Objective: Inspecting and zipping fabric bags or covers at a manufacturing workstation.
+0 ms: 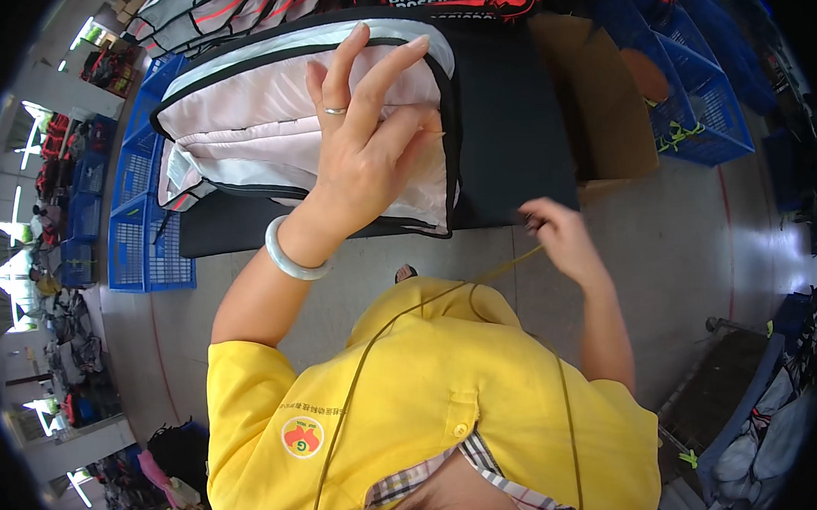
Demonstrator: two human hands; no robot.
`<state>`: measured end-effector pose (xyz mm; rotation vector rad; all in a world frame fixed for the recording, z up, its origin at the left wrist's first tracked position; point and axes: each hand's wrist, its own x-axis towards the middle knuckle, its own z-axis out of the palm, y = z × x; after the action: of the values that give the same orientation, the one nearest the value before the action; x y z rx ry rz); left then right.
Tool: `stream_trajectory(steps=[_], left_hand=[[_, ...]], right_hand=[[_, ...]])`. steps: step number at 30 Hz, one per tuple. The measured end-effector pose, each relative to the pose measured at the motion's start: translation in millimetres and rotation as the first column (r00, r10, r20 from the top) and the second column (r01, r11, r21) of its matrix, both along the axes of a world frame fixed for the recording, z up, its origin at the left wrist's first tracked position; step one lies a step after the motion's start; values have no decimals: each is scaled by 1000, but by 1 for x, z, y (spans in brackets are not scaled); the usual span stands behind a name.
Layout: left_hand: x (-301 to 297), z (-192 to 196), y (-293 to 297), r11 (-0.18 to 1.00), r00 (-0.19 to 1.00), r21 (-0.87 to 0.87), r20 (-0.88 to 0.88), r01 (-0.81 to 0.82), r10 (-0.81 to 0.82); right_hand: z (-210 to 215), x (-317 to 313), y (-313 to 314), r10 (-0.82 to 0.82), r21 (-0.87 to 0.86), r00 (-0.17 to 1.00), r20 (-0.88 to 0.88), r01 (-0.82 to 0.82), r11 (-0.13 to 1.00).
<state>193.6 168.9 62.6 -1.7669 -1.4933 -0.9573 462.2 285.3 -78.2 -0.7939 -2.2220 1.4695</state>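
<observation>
My left hand (365, 137) is raised over an open bag piece (244, 107) with pale pink lining, black-bound edges and a light grey border. Its thumb and index finger are pinched together, the other fingers stretched up; whatever lies in the pinch is too small to name. At the table's near right corner, my right hand (563, 239) is closed around a small dark thing, mostly hidden and blurred. A thin yellow-brown cord (411, 308) runs from around my neck to that hand. Beneath the bag piece is a black tabletop (508, 130).
Grey, red and black bags (239, 10) are piled along the table's far side. Blue plastic crates (135, 242) stand at the left, and more crates (710, 101) at the right. Beside the table's right edge is an open cardboard box (603, 97). A dark cart (720, 382) stands at lower right.
</observation>
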Motion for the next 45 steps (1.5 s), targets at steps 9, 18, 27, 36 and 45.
stream_trajectory(steps=[9, 18, 27, 36, 45], left_hand=[[-15, 9, -6, 998, 999, -40, 15, 46, -46], [-17, 20, -10, 989, 997, -138, -63, -55, 47], [-20, 17, -4, 993, 1000, -112, 9, 22, -21], [-27, 23, 2, 990, 977, 132, -210, 54, -26], [-30, 24, 8, 988, 975, 118, -209, 104, -77]], right_hand=[[105, -79, -23, -31, 538, 886, -463, 308, 785], [111, -109, -15, 22, 782, 863, -505, 446, 436], [158, -111, 18, 200, 979, 960, -198, 184, 83], [178, -116, 16, 226, 992, 972, -64, 85, -88], [184, -118, 14, 201, 983, 979, -32, 67, -170]])
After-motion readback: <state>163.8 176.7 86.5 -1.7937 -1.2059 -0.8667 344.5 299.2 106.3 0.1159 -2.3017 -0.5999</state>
